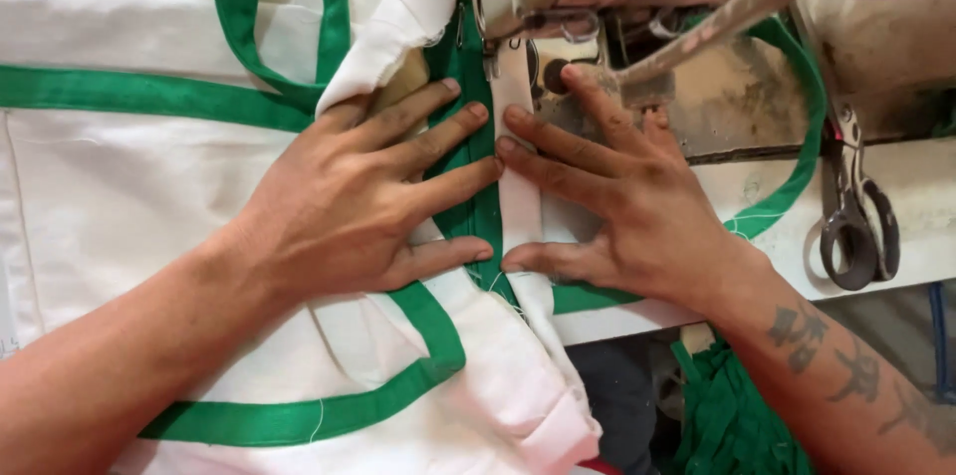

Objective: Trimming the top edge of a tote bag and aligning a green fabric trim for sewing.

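Observation:
Both of my hands lie flat on white fabric (pixel 119 196) trimmed with green binding tape (pixel 149 95), just in front of the presser foot (pixel 490 55) of a sewing machine (pixel 697 87). My left hand (pixel 358 201) presses the cloth with fingers spread, fingertips on the green strip (pixel 476 211). Facing it, my right hand (pixel 612 201) has its fingertips on a white strip (pixel 518 206) that runs under the foot. Neither hand grips anything. The needle is hidden behind the foot.
A pair of metal scissors (pixel 854 216) hangs at the right of the machine over the white table edge (pixel 926 226). A loop of green tape (pixel 797 166) trails around the machine bed. More green cloth (pixel 732 415) is bunched below the table.

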